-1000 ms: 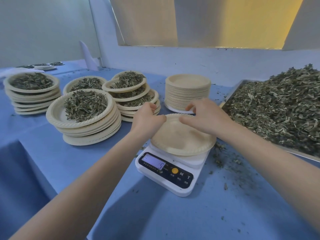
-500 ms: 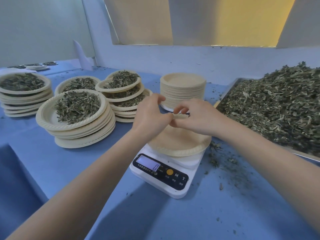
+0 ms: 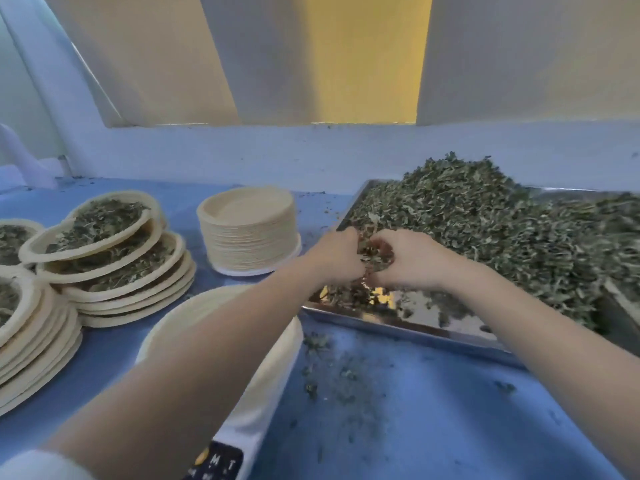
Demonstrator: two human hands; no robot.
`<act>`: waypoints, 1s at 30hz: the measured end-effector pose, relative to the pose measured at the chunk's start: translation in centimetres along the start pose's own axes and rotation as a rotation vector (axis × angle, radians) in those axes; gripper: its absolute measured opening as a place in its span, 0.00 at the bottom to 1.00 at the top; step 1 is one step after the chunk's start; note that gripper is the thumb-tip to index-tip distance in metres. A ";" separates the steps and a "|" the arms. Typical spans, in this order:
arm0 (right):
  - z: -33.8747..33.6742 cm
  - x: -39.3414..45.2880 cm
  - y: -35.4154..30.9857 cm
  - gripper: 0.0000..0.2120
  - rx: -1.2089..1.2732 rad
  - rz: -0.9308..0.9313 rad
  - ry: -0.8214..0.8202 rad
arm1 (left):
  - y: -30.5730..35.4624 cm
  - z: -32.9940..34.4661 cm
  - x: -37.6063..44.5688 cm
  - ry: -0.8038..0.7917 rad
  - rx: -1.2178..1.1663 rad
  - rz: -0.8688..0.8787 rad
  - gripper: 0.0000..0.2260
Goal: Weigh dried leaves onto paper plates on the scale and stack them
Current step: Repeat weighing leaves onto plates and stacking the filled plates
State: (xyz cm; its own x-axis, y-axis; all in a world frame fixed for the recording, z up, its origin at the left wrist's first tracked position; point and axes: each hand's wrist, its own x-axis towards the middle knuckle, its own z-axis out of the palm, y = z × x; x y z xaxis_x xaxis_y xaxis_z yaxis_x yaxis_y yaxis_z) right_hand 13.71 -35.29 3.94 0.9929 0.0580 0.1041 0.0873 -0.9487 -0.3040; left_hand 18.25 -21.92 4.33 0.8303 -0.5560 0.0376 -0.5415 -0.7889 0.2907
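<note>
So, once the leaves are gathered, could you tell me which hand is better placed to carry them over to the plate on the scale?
Probably the left hand: both hands cup leaves at the tray, but the empty plate lies on its side, under the left forearm; the right hand would reach across.

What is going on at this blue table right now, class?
A person is portioning dried green leaves from a shallow metal tray. Both bare hands, left hand and right hand, are cupped together at the pile's near edge, gathering a handful. An empty cream paper plate waits on the white digital scale. Stacks of filled paper plates sit to the left, beside a stack of unused paper plates.
</note>
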 end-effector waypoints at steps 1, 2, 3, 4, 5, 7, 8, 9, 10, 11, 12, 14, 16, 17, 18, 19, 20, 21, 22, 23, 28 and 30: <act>-0.2 0.2 1.8 0.37 -0.037 0.074 -0.056 | 0.3 0.4 1.2 -0.094 0.066 -0.016 0.22; -0.3 0.6 3.4 0.40 -0.072 0.138 -0.113 | 0.4 0.6 2.3 -0.176 0.123 -0.039 0.25; -0.3 0.9 4.8 0.42 -0.107 0.195 -0.179 | 0.2 0.9 3.4 -0.240 0.140 -0.071 0.28; -0.2 1.5 5.9 0.42 -0.143 0.243 -0.244 | -0.3 1.2 4.5 -0.288 0.112 -0.111 0.32; 0.0 2.1 6.8 0.40 -0.168 0.275 -0.297 | -0.8 1.4 5.6 -0.333 0.060 -0.139 0.39; 0.7 3.2 7.7 0.36 -0.172 0.285 -0.322 | -1.3 2.0 7.6 -0.410 -0.023 -0.156 0.52; 1.1 3.8 7.7 0.34 -0.148 0.256 -0.317 | -1.4 2.4 8.4 -0.418 -0.035 -0.149 0.55; 1.4 4.4 7.5 0.32 -0.117 0.200 -0.320 | -1.5 2.7 9.1 -0.410 -0.033 -0.135 0.57; 1.5 4.9 7.3 0.30 -0.076 0.136 -0.332 | -1.5 3.0 9.7 -0.398 -0.039 -0.119 0.58; 1.4 5.4 7.2 0.29 -0.017 0.083 -0.355 | -1.5 3.1 10.3 -0.388 -0.059 -0.104 0.59; 1.0 6.1 7.1 0.30 0.052 0.054 -0.377 | -1.7 3.2 10.8 -0.380 -0.082 -0.091 0.61; 0.3 7.9 7.4 0.30 0.127 0.034 -0.294 | -2.2 2.9 11.8 -0.354 -0.097 -0.075 0.63; -0.1 10.0 7.7 0.28 0.075 0.027 -0.077 | -2.3 2.6 12.6 -0.333 -0.092 -0.067 0.62; -0.1 10.9 7.6 0.28 0.035 0.032 -0.011 | -2.3 2.6 12.9 -0.339 -0.119 -0.073 0.62; 0.2 11.6 7.4 0.29 -0.013 0.027 0.003 | -2.1 2.6 13.1 -0.351 -0.160 -0.084 0.60; 0.6 12.1 7.2 0.29 -0.071 0.017 -0.023 | -1.9 2.7 13.2 -0.361 -0.192 -0.089 0.57; 1.0 12.4 7.1 0.27 -0.133 0.003 -0.075 | -1.8 2.8 13.1 -0.370 -0.205 -0.087 0.54; 1.4 12.4 6.9 0.24 -0.192 -0.017 -0.133 | -1.8 2.7 12.8 -0.378 -0.200 -0.076 0.49; 1.8 12.2 6.9 0.22 -0.236 -0.041 -0.186 | -1.8 2.6 12.4 -0.392 -0.181 -0.058 0.42; 1.9 11.8 6.9 0.20 -0.253 -0.068 -0.228 | -1.9 2.2 11.9 -0.415 -0.156 -0.040 0.36; -1.2 7.8 7.8 0.29 0.015 -0.120 -0.423 | -1.8 -1.1 7.9 -0.474 -0.110 0.018 0.29; -2.3 6.6 8.4 0.35 0.039 -0.106 -0.486 | -1.8 -2.2 6.7 -0.493 0.031 0.039 0.40</act>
State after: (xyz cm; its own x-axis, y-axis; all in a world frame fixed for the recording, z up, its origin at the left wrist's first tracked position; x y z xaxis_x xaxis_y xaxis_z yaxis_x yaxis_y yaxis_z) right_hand 20.76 -43.60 4.28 0.9005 0.3003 -0.3146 0.1831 -0.9179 -0.3520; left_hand 25.08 -23.68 6.15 0.6524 -0.6369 -0.4107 -0.5809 -0.7683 0.2687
